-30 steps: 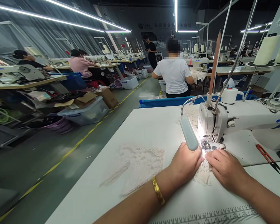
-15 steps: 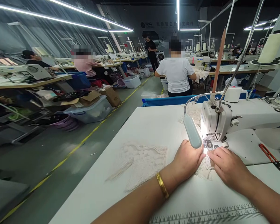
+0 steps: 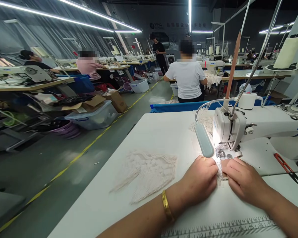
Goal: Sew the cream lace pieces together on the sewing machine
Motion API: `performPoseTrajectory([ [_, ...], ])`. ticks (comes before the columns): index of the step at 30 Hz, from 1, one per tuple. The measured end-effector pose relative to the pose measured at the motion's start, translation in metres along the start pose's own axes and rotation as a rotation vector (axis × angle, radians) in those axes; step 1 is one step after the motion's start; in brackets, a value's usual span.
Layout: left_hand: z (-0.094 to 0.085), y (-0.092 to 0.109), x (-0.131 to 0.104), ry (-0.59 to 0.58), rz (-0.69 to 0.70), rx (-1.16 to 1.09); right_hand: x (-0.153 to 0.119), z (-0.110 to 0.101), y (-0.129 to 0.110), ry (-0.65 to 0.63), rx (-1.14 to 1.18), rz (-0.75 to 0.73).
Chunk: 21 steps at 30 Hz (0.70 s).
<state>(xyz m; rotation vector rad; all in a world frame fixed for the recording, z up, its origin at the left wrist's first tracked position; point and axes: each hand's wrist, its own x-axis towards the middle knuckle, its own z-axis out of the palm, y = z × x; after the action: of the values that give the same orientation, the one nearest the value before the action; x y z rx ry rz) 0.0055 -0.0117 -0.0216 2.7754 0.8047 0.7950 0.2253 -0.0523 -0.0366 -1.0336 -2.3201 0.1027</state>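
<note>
In front of the lit needle area of a white sewing machine (image 3: pixel 229 127), my left hand (image 3: pixel 201 177) is closed on a strip of cream lace (image 3: pixel 219 170). My right hand (image 3: pixel 243 178) sits just right of it, fingers pinched together by the lace edge and a small brown patch (image 3: pixel 224 163); what exactly they grip is partly hidden. A grey-green lamp head (image 3: pixel 204 140) hangs right above my left hand. Another fringed cream lace piece (image 3: pixel 154 172) lies flat on the white table (image 3: pixel 109 211), left of my left forearm.
Red thread snips (image 3: pixel 286 167) lie right of the machine's needle area. A printed ruler (image 3: pixel 221 228) runs along the near edge. More lace (image 3: pixel 205 120) lies behind the lamp. Thread cones (image 3: pixel 288 51) stand at right. A person in a white shirt (image 3: pixel 186 79) sits ahead.
My left hand has drawn slightly back toward me, with the lace now bunched in its fingers. The right hand has shifted little, and more of the brown patch shows.
</note>
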Motion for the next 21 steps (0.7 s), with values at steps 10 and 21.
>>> performPoseTrajectory([
  [10, -0.0053, -0.0024, 0.0007, -0.051, -0.053, -0.160, 0.0015, -0.0045, -0.0046, -0.091, 0.031, -0.093],
  [21, -0.0088, -0.0008, 0.0024, -0.064, -0.008, -0.080, 0.0021, -0.0009, -0.0029, -0.053, -0.001, -0.062],
])
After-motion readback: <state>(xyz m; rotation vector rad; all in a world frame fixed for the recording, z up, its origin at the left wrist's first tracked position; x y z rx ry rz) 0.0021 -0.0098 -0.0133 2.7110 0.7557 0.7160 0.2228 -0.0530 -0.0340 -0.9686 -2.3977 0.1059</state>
